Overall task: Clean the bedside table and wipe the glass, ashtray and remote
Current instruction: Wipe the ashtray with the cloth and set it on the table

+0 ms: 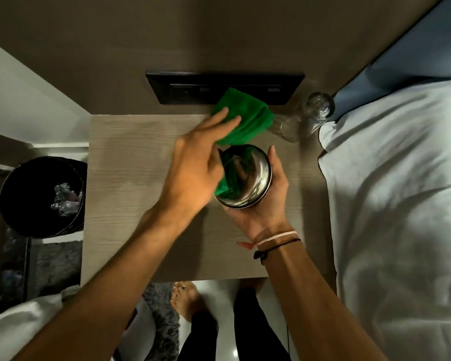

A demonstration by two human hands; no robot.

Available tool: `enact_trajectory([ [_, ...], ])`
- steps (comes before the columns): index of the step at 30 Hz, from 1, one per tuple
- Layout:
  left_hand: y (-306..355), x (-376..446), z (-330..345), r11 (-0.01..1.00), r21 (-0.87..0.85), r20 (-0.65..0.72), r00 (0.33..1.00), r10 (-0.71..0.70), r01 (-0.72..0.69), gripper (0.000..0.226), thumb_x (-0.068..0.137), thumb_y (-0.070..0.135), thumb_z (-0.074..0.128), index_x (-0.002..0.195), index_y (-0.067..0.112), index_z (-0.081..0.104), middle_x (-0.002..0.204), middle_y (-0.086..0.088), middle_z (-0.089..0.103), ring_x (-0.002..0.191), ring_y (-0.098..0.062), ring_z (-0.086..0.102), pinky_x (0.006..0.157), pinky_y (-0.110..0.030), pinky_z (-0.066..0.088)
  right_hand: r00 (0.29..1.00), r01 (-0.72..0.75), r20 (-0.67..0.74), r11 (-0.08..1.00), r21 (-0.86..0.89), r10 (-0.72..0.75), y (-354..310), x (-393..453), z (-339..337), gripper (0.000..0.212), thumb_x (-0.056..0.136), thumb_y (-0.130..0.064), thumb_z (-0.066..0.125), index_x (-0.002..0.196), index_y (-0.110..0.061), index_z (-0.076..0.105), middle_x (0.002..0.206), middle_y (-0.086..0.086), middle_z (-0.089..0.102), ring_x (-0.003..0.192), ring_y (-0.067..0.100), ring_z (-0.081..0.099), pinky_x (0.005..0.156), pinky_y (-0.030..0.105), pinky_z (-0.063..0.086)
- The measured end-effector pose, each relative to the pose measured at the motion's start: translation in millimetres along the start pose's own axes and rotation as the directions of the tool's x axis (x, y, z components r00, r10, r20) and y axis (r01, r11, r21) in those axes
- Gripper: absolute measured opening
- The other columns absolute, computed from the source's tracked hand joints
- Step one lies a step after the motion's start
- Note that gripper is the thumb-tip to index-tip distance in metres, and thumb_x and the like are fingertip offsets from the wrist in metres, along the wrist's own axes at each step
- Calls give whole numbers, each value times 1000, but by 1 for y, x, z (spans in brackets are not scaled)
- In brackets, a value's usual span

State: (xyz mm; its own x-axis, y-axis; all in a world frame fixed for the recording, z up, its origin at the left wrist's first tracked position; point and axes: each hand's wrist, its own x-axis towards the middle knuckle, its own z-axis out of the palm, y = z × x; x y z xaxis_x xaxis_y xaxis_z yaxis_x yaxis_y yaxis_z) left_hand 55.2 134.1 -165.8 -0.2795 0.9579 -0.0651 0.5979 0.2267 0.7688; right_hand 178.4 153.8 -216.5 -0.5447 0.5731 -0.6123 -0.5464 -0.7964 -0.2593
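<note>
Wiping the ashtray (248,175) above the bench (130,178).
Right hand (261,204) cups it; left hand (193,173) fingers pinch the green cloth (245,121) inside (glass (307,115) at two o'clock).

Glossy metal ashtray (248,175), soft green cloth (245,121), matt wood-grain bedside table (130,162), clear glass (307,115).

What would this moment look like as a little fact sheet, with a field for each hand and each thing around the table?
left hand: pressing the green cloth into the ashtray
right hand: cupping the metal ashtray from below, lifted off the table
glasses: two, at the far right corner by the bed
bedside table: wood grain
bin: left of table, crumpled wrapper inside
remote: not in view
</note>
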Motion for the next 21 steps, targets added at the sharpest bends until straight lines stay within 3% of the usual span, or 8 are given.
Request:
enact_trajectory([
  [5,15,-29,26,997,-43,188,980,70,-62,66,89,-13,48,146,21,48,158,1,40,146,-10,34,121,-27,30,977,179,-123,983,34,-174,-11,8,-5,48,88,-46,50,118,-10,60,113,14,58,103,26,58,87,32,50],
  [7,15,-42,21,992,-94,251,962,108,-87,63,89,-14,50,143,19,52,155,1,43,137,-2,41,107,-33,42,978,126,-177,988,86,-109,-12,7,-14,50,83,-52,47,108,-11,62,100,10,62,90,24,61,76,30,56],
  [8,14,-48,17,988,-130,291,949,123,-88,62,88,-16,49,140,18,55,153,2,45,131,1,43,98,-33,40,977,97,-203,988,117,-72,-11,9,-22,52,81,-53,46,106,-11,64,97,9,64,87,24,62,74,30,57],
  [11,8,-57,2,978,-205,366,924,109,-34,66,89,-16,47,136,28,59,152,14,47,132,-16,54,101,-45,50,957,51,-288,996,70,-29,-11,11,-37,58,101,-52,33,86,-12,72,88,8,68,76,21,70,69,26,58],
  [12,7,-57,-4,977,-211,358,929,91,-14,67,90,-15,47,136,32,58,151,18,46,129,-23,58,101,-48,52,961,31,-275,999,45,-17,-11,13,-38,61,100,-59,34,92,-11,71,95,11,68,81,22,71,75,28,59],
  [14,0,-50,-16,977,-213,282,957,65,-3,66,90,-17,46,136,29,58,152,15,47,133,-12,53,104,-25,51,975,45,-220,997,64,-30,-13,11,-28,63,93,-67,45,112,-11,65,117,16,65,107,29,65,98,42,51],
  [16,-7,-36,-23,982,-191,168,986,19,13,63,90,-19,46,137,21,58,152,8,47,143,-1,37,108,-4,32,979,73,-198,993,97,-53,-10,10,-17,63,91,-63,53,126,-12,64,134,19,63,125,35,59,107,53,46],
  [21,-21,0,-18,997,-71,2,1000,-28,28,63,87,-17,43,137,17,59,152,1,49,142,-2,37,115,-6,23,997,-21,-79,999,28,24,0,6,5,69,96,-58,50,148,-14,48,151,15,51,141,34,46,115,53,38],
])
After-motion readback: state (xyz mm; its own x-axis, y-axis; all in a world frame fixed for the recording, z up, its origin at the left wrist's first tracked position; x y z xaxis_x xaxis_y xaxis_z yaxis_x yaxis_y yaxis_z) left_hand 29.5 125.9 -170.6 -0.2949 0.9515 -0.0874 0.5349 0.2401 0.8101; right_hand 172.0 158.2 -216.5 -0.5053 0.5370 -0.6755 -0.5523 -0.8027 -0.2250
